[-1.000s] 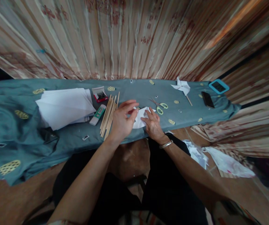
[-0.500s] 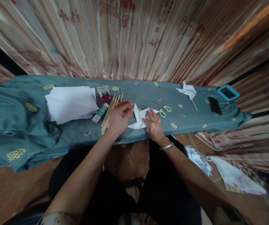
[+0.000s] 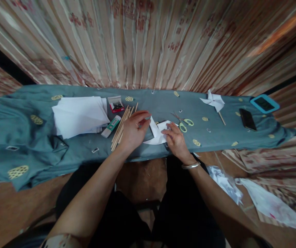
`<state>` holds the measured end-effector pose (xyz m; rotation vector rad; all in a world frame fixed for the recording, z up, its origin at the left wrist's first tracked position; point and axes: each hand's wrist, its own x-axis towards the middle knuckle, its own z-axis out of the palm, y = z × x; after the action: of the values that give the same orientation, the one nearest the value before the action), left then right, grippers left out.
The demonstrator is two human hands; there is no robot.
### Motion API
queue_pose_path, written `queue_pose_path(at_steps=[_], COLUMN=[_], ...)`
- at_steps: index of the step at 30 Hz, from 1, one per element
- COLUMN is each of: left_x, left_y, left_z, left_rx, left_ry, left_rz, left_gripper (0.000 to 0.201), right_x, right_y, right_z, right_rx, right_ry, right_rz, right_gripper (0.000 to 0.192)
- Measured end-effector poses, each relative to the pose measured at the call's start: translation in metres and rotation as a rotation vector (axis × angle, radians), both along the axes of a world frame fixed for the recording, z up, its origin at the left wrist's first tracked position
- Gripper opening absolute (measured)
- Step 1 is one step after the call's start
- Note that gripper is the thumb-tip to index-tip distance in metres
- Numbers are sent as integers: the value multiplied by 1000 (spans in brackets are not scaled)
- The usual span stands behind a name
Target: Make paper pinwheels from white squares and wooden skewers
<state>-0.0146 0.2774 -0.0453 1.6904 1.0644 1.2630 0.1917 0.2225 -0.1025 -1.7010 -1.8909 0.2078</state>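
Two hands at a cloth-covered bench point(image 3: 163, 100), folding a white paper point(image 3: 158, 136) near its front edge. Your left hand point(image 3: 132, 132) sits on the paper's left side, thumb & fingers drawn together pinching a raised flap. Your right hand point(image 3: 176, 139) lies on the paper's right side, fingers spread & pressed flat, nothing gripped.

Judged from the pose: keep the right hand pinning the sheet so it can't slide on the cloth. Bring the flap tip to the centre w/ the left, hold it there, then ease off. Don't crease the curl hard; the finished pinwheel point(image 3: 213, 100), far right, has soft curved blades. Cloth is soft, so press lightly or the paper may dent.

Around you: sticks point(image 3: 122, 125) just left of the left hand, glue stick point(image 3: 111, 126) beside them, paper stack point(image 3: 79, 115) further left, small red box point(image 3: 116, 104) behind. Scissors point(image 3: 182, 122) just beyond the right hand. Phone point(image 3: 247, 119) & a blue-framed device point(image 3: 264, 103) at the far right end. Whether the flap tip is glued or pinned: can't tell.
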Motion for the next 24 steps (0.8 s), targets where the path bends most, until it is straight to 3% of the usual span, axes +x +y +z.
queue_pose_path(at_steps=[7,13,18,24], left_x=[7,4,-6,-11], left_y=[3,7,8,0], left_z=[2,-8,-26,-38], left_rx=[13,-10,-137,-300], left_ry=[33,59,208,224], left_rz=[20,33,8,-66], left_gripper=[21,25,34,46], right_x=[12,23,18,10], right_y=[3,-25,-33,-12], right_z=[11,13,7,-1], right_rx=[47,41,-83,-75], right_ry=[183,332,372,439], right_rz=[-68,-205,-277,-258], right_gripper=[32,44,62,61])
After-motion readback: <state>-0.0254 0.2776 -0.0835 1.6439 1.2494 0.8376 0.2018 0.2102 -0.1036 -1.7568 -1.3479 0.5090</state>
